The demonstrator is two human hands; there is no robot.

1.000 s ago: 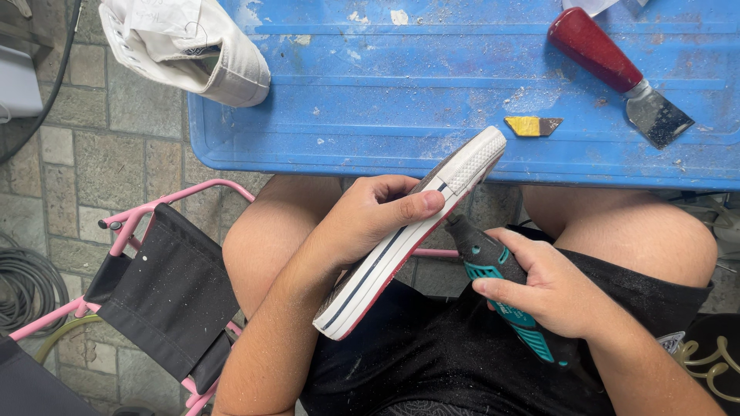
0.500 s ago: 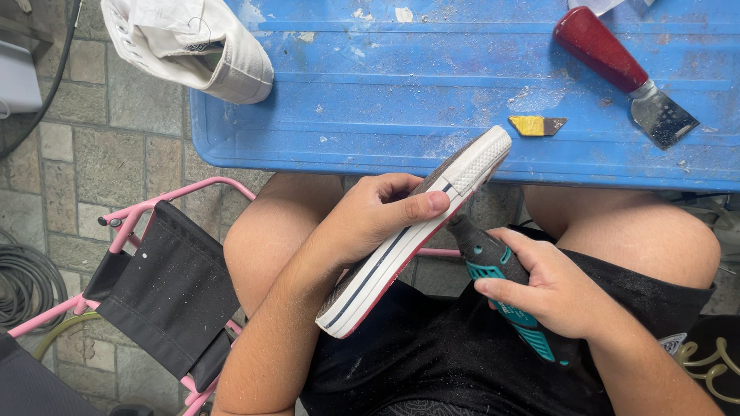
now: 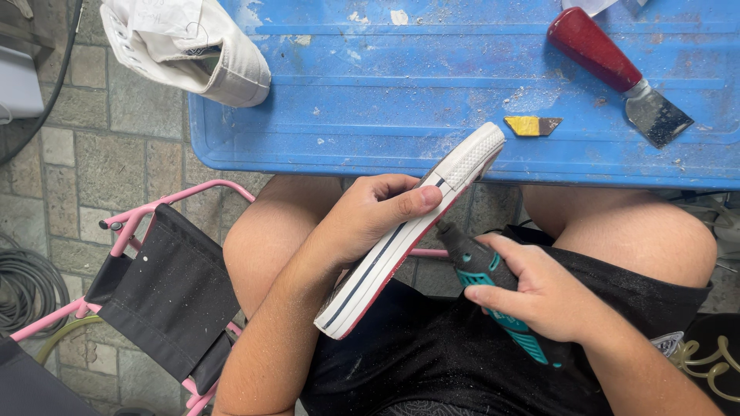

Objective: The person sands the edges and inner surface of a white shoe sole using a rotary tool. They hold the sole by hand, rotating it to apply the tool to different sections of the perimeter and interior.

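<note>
- A blue plastic table (image 3: 401,92), dusted with white specks and chips, is seen across the top of the view; its near edge lies just above the person's knees.
- A pink-framed folding chair (image 3: 166,285) with black fabric is placed at the lower left, on the stone-paved floor (image 3: 92,162).
- One white canvas shoe (image 3: 196,46) is laid on the table's left corner, overhanging the edge; a pale paper slip is tucked inside it.
- One shoe sole (image 3: 408,231), white with a dark stripe and a red underside, is held slanted over the lap, its textured toe end touching the table's edge.
- The left hand (image 3: 370,216) is closed around the sole's middle, fingers wrapped behind it and the thumb pressed flat on the white side.
- The right hand (image 3: 539,296) is clamped on one teal and black rotary tool (image 3: 493,296), fingers curled together over the body; the dark tip is set against the sole's red underside.
- One scraper (image 3: 617,73) with a red handle and a bare metal blade is laid at the table's upper right.
- One small yellow and grey blade piece (image 3: 532,125) is laid near the sole's toe end, apart from it.
</note>
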